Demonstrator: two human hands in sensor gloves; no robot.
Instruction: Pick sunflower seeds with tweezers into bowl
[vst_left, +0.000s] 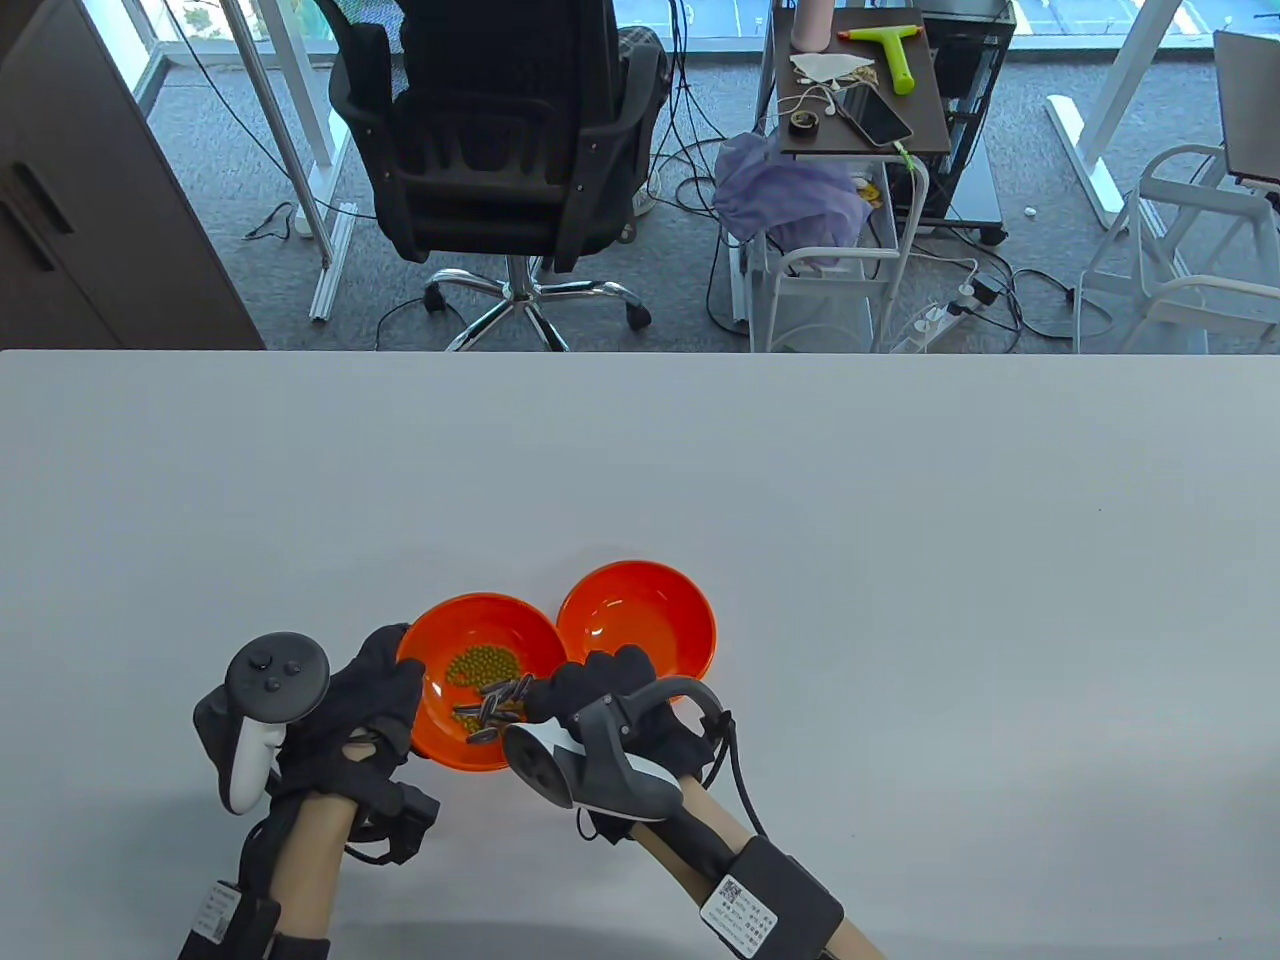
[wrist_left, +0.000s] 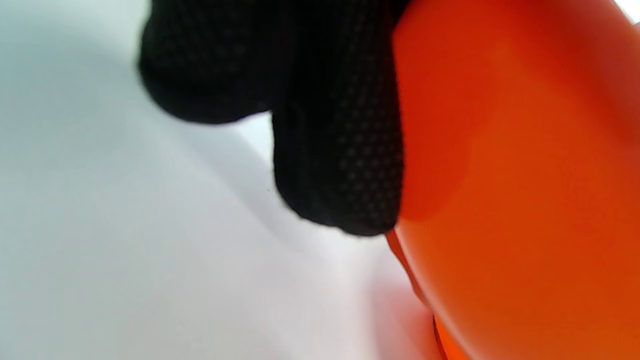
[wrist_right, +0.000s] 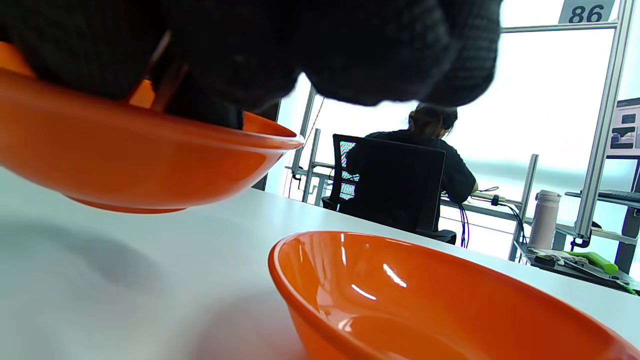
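Observation:
Two orange bowls stand side by side near the table's front. The left bowl holds green peas and dark striped sunflower seeds. The right bowl is empty; it also shows in the right wrist view. My left hand holds the left bowl at its left side, fingers against its outer wall. My right hand reaches over the left bowl's right rim above the seeds. It pinches thin tweezers, mostly hidden by the glove.
The white table stretches wide behind and to the right of the bowls. Beyond its far edge are an office chair and a cart with a phone and tools.

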